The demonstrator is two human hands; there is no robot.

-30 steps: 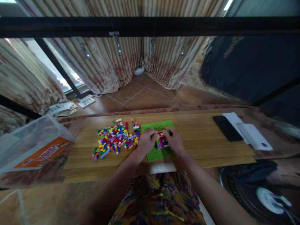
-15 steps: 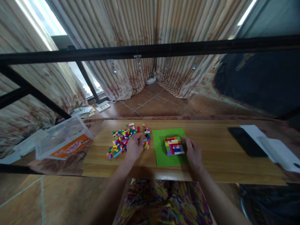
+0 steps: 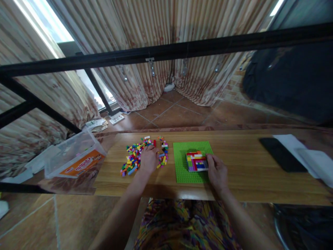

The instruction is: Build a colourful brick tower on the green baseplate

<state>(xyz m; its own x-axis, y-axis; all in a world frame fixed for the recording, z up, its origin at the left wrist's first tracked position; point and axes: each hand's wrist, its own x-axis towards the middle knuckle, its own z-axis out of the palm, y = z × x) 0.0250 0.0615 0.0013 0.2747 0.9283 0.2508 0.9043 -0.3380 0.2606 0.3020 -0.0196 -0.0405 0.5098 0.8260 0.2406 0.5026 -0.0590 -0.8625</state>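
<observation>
My left hand (image 3: 149,159) is over a loose pile of small toy bricks (image 3: 132,161) in many colours. Its fingers bend down among the bricks with the thumb apart; I make out no brick held in it. A green baseplate (image 3: 180,176) lies right of the pile. On it stands a low rectangular block of toy bricks (image 3: 197,162) in red, yellow, white, blue and purple. My right hand (image 3: 217,171) is closed at the block's right edge, fingers curled and thumb side against it. Its fingertips are partly hidden.
The wooden table (image 3: 241,173) carries a dark flat panel (image 3: 282,154) and white sheets (image 3: 293,146) at the right. A clear plastic box (image 3: 75,156) with an orange label stands off its left end. A black metal rail (image 3: 166,52) crosses in front of striped curtains (image 3: 145,24).
The view has shifted slightly, so the table items sit further right. My left hand's fingers have reached into the pile. My right hand has curled closer against the brick block.
</observation>
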